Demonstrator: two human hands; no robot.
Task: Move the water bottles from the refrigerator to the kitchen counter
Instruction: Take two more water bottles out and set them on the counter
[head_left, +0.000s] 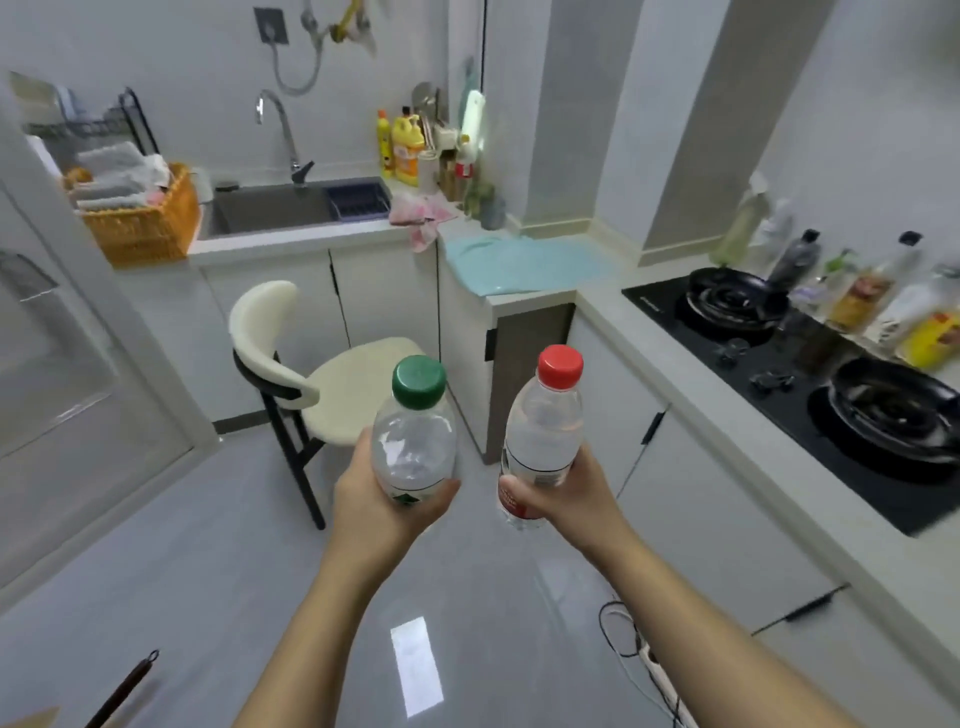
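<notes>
My left hand (382, 506) grips a clear water bottle with a green cap (415, 441) around its lower half. My right hand (563, 501) grips a clear water bottle with a red cap and red label (543, 436) the same way. Both bottles are upright, side by side, held out in front of me above the grey floor. The kitchen counter (675, 358) runs along the right wall and turns left to the sink side. No refrigerator shows in the head view.
A cream chair (332, 374) stands ahead, before the cabinets. A light blue cloth (524, 260) lies on the corner counter. A black hob (810, 384) with two pans, several sauce bottles behind, fills the right counter. Sink (275, 208) and orange basket (140, 223) sit far left. Cables (639, 654) trail on the floor.
</notes>
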